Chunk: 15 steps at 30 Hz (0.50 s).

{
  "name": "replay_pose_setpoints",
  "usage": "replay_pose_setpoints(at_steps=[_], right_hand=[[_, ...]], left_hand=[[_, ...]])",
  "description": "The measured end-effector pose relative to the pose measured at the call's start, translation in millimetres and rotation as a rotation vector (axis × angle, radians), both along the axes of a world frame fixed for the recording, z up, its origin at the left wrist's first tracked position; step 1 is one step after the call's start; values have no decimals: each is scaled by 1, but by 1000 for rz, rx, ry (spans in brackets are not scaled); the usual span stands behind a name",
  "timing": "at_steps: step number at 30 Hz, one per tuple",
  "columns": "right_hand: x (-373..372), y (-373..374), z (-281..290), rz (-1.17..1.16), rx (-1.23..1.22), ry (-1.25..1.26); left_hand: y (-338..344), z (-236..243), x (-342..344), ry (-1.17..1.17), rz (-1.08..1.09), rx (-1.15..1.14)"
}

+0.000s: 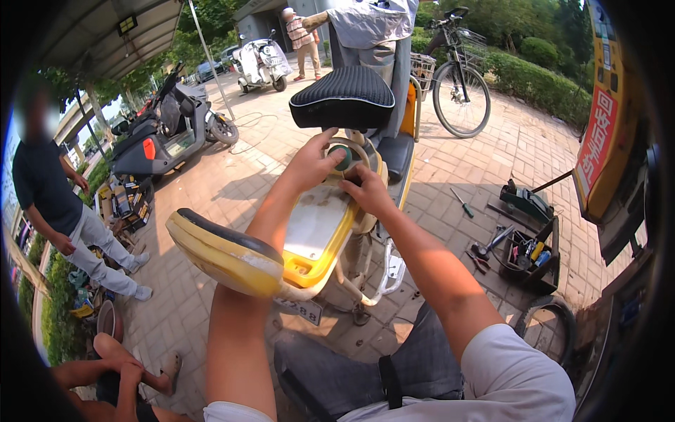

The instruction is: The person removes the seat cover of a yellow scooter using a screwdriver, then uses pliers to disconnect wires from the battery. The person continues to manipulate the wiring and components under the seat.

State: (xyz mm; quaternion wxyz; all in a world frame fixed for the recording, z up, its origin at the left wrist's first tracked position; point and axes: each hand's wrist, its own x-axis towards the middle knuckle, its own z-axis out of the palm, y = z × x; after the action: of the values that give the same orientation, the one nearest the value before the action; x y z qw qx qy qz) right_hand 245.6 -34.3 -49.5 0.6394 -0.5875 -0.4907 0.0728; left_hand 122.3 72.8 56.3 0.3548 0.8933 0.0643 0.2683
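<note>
A yellow electric scooter (325,261) stands in front of me, its black ribbed saddle (342,98) above my hands. My left hand (314,163) grips a small dark green round thing (342,158) just below the saddle, thumb on its face; I cannot tell what kind of thing it is. Close beside it, my right hand (365,190) has its fingers curled at the rim of the scooter's opening under the saddle; whatever they hold is hidden. Nearer to me are the white rear deck (314,224) and the yellow-and-black backrest (223,252).
To the right lie an open toolbox (547,264), a hammer (492,240), pliers (479,262), a screwdriver (463,202) and a tyre (562,320). A person (53,183) stands at left; another sits at lower left. Beyond are parked scooters (176,130) and a bicycle (460,91).
</note>
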Motion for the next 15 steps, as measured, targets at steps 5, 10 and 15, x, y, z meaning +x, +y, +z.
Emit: replay_pose_setpoints(at_steps=[5,10,15], right_hand=[[5,2,-5,5,27,-5],[4,1,-8,8,40,-19],[2,6,-11,20,82,56]], left_hand=[[-1,-10,20,2,-108,42],[-4,-2,12,39,-109,63],[-24,-7,20,-14,286,273]])
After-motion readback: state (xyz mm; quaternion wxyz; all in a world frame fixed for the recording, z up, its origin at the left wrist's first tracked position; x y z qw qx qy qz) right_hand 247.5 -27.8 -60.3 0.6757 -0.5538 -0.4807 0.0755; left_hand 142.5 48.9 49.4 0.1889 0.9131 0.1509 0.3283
